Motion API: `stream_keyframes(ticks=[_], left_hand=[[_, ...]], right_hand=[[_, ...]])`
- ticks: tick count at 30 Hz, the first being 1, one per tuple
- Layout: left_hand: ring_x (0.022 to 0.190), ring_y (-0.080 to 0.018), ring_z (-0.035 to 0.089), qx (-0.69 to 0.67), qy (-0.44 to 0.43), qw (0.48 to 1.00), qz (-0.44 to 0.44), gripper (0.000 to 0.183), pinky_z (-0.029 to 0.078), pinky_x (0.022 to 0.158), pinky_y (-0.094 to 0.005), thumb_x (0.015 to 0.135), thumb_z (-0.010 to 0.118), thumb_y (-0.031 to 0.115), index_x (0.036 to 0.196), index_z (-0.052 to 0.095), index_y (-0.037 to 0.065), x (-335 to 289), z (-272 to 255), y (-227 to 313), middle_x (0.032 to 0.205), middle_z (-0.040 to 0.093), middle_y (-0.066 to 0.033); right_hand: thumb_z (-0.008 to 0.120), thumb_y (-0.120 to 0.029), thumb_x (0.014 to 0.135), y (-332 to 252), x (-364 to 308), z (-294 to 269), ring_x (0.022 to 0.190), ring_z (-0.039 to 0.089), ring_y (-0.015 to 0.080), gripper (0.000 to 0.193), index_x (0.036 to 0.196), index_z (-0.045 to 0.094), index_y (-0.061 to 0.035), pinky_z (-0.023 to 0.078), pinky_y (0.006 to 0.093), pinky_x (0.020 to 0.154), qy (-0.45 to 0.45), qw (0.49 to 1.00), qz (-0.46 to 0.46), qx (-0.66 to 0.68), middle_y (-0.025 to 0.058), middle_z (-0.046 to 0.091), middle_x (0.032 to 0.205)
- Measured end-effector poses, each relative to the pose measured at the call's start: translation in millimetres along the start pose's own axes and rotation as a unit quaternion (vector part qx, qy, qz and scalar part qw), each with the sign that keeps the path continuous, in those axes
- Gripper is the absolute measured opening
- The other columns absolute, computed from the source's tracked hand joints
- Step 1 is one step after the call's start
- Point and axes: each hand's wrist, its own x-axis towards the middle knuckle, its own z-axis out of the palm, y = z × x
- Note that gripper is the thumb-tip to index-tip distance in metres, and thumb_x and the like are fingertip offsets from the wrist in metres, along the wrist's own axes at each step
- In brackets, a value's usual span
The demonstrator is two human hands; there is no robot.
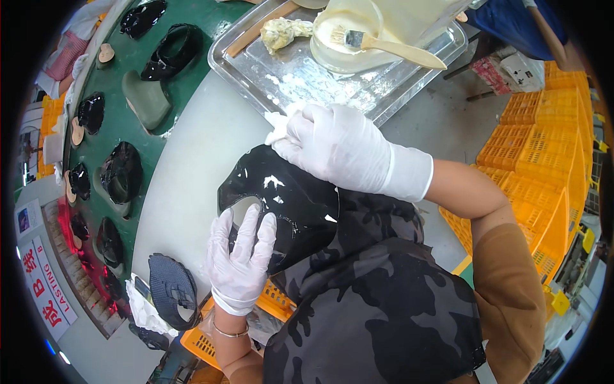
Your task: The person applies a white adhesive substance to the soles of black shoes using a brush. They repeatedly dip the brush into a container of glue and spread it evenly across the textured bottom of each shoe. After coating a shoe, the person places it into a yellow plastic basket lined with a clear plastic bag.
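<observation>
A glossy black shoe upper lies in front of me, partly over the edge of the pale worktop and my lap. Bright white patches show on its surface. My left hand, in a white glove, grips its left side, fingers laid over the material beside the opening; the thumb is hidden. At the upper's far edge, my gloved right hand is closed around a crumpled white cloth. Whether the cloth touches the upper I cannot tell.
Beyond lies a metal tray with white smears, a tub of white paste and a wooden-handled brush. Several black uppers and shoe lasts sit on the green belt at left. Yellow crates stack at right.
</observation>
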Motion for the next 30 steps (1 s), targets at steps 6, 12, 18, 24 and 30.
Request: stream_keyframes(ticks=[6,12,18,24,30], left_hand=[[0.100,-0.0354,0.056,-0.005,-0.007,1.000,-0.008,0.036,0.048,0.082,-0.0435,0.073,0.060,0.008,0.109,0.062,0.014,-1,0,1,0.115,0.060,-0.0069],[0.100,-0.0353,0.056,-0.009,0.011,1.000,-0.008,0.035,0.049,0.083,-0.0431,0.074,0.061,0.008,0.108,0.062,0.013,-2,-1,2,0.113,0.061,-0.0075],[0.099,-0.0361,0.057,-0.009,0.068,0.997,-0.046,0.036,0.048,0.084,-0.0419,0.071,0.064,0.004,0.106,0.063,0.010,-5,-8,2,0.108,0.063,-0.0107],[0.101,-0.0319,0.059,-0.125,0.161,0.972,-0.113,0.027,0.047,0.087,-0.0371,0.084,0.054,0.001,0.110,0.058,-0.003,-10,-6,-7,0.106,0.062,-0.0188],[0.098,-0.0313,0.060,-0.606,0.277,0.658,-0.351,0.046,0.049,0.085,-0.0363,0.091,0.046,0.011,0.135,0.034,0.003,-11,-2,-7,0.119,0.054,-0.0201]], right_hand=[[0.056,-0.018,0.073,-2,-13,-12,0.078,0.054,0.0191,0.015,0.079,0.059,-0.0051,0.047,0.0311,0.056,-0.057,0.998,0.020,-0.011,0.0054,0.052,0.078],[0.055,-0.019,0.072,1,-24,-26,0.076,0.053,0.0192,0.012,0.075,0.059,-0.0088,0.046,0.0309,0.058,-0.110,0.993,0.023,0.026,0.0039,0.051,0.077],[0.057,-0.018,0.071,15,-47,-51,0.072,0.052,0.0186,0.016,0.085,0.064,-0.0208,0.045,0.0308,0.057,-0.027,0.995,0.089,-0.031,0.0008,0.049,0.075],[0.067,-0.007,0.065,58,-84,-50,0.067,0.053,0.0215,0.030,0.092,0.065,-0.0202,0.046,0.0296,0.055,0.135,0.970,0.173,-0.106,0.0014,0.053,0.073],[0.059,-0.001,0.073,114,-94,-50,0.076,0.054,0.0262,0.029,0.100,0.062,-0.0100,0.047,0.0333,0.066,0.058,0.966,0.220,-0.121,0.0067,0.056,0.083]])
